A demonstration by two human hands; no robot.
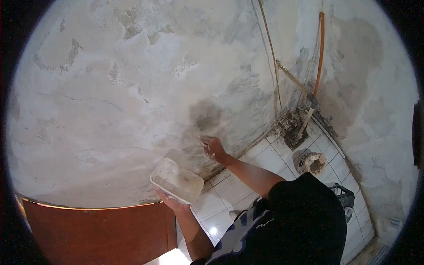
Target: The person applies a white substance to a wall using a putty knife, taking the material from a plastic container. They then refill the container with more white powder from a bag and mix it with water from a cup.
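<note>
A reddish-brown panel (97,232) stood at the lower left, its top edge against the foot of a pale, patchy wall (88,110) with flaked spots and fine cracks. Right of the panel, the left hand (174,204) was clamped on a translucent plastic tub (191,186), supporting it from below and along its near side; the tub was tilted, close to the wall, and pale material showed inside. Up and to the right, a darker, damp-looking patch (206,115) marked the wall, and just below it the right hand (214,149) was at the surface, fingers curled and smeared with pale stuff; I could not tell whether they were closed on anything. White floor tiles (269,163) spread beyond the wall's foot, behind the right forearm. Farther right, a thin brownish line (268,39) ran down the wall towards a broken, dirty hole (293,130) in the corner, with an orange pipe (319,53) above it. A round container (304,163) with a crusted rim was near the hole, and a black frame-like object (346,196) showed beside the person's dark shirt (300,216).
</note>
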